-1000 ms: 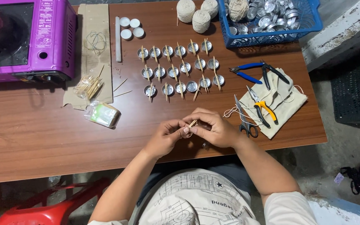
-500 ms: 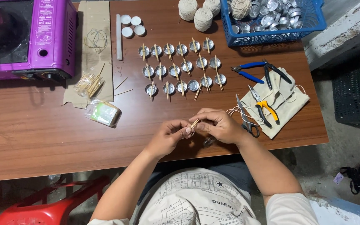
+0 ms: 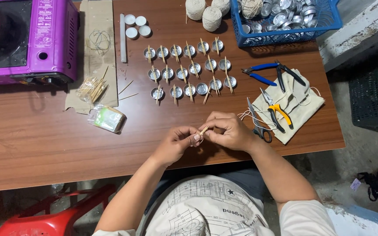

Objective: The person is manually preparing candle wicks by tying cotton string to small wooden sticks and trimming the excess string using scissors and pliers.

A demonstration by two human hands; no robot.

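My left hand (image 3: 178,142) and my right hand (image 3: 228,130) meet just above the brown table's (image 3: 44,131) near edge. Together they pinch a short wooden stick (image 3: 203,130) with a bit of pale string at it. Both sets of fingers are closed around this small piece. Farther back on the table stand several small round metal cups (image 3: 189,69) in rows, most with a wooden stick laid across the rim. Loose white strings (image 3: 250,118) lie just right of my right hand.
A purple tabletop stove (image 3: 27,39) sits back left. Cardboard (image 3: 95,57) with loose sticks and a small plastic packet (image 3: 107,119) lie left. A blue basket (image 3: 285,22) of cups and twine balls (image 3: 204,12) are at the back. Pliers, scissors and a cloth (image 3: 285,102) lie right.
Both hands stay in the same place above the near edge, with only small finger movements on the stick and string.
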